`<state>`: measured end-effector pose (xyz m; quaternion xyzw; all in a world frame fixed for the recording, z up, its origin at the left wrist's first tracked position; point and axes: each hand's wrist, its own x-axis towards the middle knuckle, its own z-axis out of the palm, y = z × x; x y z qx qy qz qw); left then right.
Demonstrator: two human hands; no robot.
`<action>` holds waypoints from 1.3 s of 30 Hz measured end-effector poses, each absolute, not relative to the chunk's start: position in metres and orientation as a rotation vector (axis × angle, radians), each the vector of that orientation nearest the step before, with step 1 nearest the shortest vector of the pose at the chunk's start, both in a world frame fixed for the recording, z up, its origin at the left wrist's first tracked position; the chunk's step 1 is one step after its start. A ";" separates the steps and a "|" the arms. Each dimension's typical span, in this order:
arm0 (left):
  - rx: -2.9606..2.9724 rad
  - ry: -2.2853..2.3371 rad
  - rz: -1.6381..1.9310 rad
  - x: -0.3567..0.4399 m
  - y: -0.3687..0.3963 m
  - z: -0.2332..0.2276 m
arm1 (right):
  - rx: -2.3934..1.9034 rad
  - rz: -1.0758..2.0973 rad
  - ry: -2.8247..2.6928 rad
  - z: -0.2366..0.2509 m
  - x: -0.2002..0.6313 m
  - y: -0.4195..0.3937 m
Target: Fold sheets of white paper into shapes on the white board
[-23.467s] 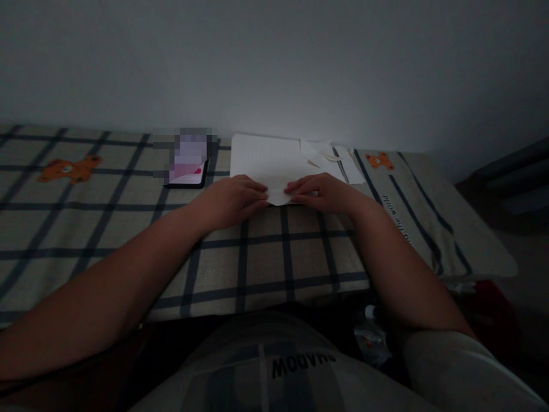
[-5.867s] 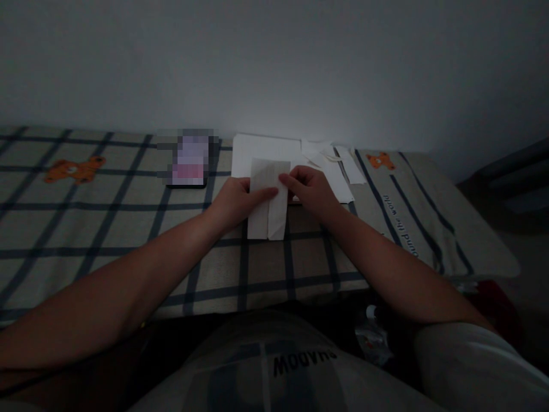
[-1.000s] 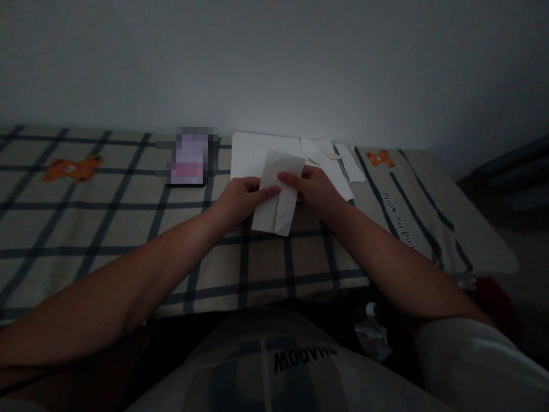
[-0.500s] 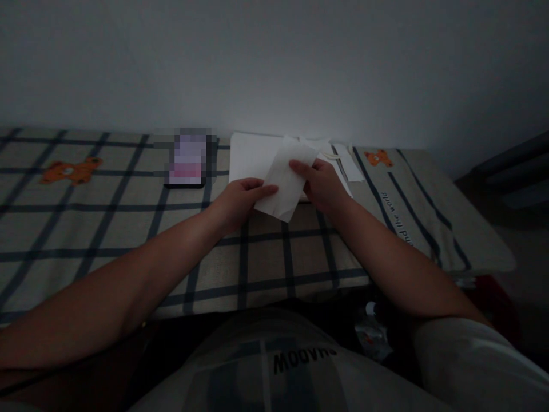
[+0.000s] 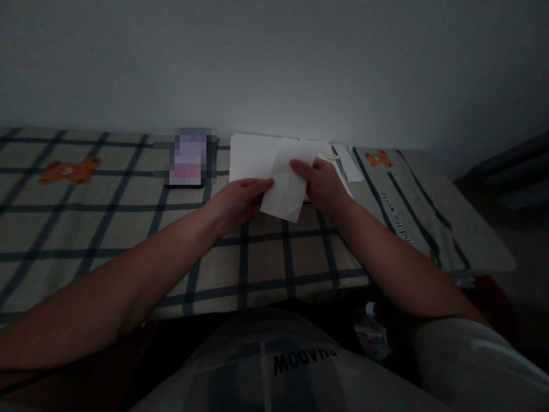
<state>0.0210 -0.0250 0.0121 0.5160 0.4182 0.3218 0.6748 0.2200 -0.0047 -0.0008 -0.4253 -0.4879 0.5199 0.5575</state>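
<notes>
A small white sheet of paper (image 5: pixel 285 189) is held up between my two hands, tilted and lightly creased. My right hand (image 5: pixel 321 182) pinches its right edge, with the thumb lying on top. At the paper's left edge, my left hand (image 5: pixel 244 200) closes with thumb and fingers; the fingers beneath are partly hidden. Behind the held sheet, larger white paper (image 5: pixel 251 154) lies on the table by the wall. Torn white strips (image 5: pixel 348 163) lie to the right of it, close to my right hand.
A checked tablecloth (image 5: pixel 128 229) with orange bear prints covers the table. Left of the papers lies a phone (image 5: pixel 187 160), its screen blurred out. The grey wall (image 5: pixel 274 68) rises along the far edge. A clear plastic bottle (image 5: pixel 372 332) is below the near edge.
The lower end of the held paper has swung slightly to the right. My left thumb has shifted up to its left edge. My right hand has hardly moved.
</notes>
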 end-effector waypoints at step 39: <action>2.077 1.333 1.089 0.003 -0.015 0.014 | -1.240 0.980 -1.569 0.006 0.222 0.000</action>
